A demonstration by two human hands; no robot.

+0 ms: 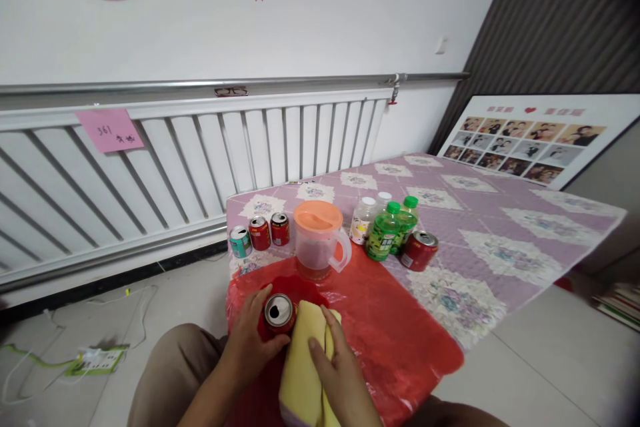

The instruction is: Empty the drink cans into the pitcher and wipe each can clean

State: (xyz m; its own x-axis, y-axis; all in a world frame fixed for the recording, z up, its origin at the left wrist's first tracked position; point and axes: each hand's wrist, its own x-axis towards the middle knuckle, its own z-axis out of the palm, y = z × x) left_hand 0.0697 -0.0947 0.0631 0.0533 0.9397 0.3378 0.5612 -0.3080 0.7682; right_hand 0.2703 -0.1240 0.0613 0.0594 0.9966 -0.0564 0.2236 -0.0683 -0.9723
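A red drink can (279,313) with an opened top stands upright near me, and my left hand (249,332) curves around its left side, fingers behind and thumb in front. My right hand (341,361) grips a folded yellow towel (302,359) from the right; the towel lies close against the can's right side. Behind the can shows the rim of a red dish (306,288), partly hidden by the can, towel and hand. Whether the can stands inside the dish I cannot tell. A clear pitcher (313,250) with an orange lid stands just beyond.
Red plastic sheet (383,330) covers the near part of the floral tablecloth (480,250). At the back left stand a teal can (241,243) and two red cans (259,235). Several green-capped and white-capped bottles (383,240) and another red can (420,253) stand right of the pitcher.
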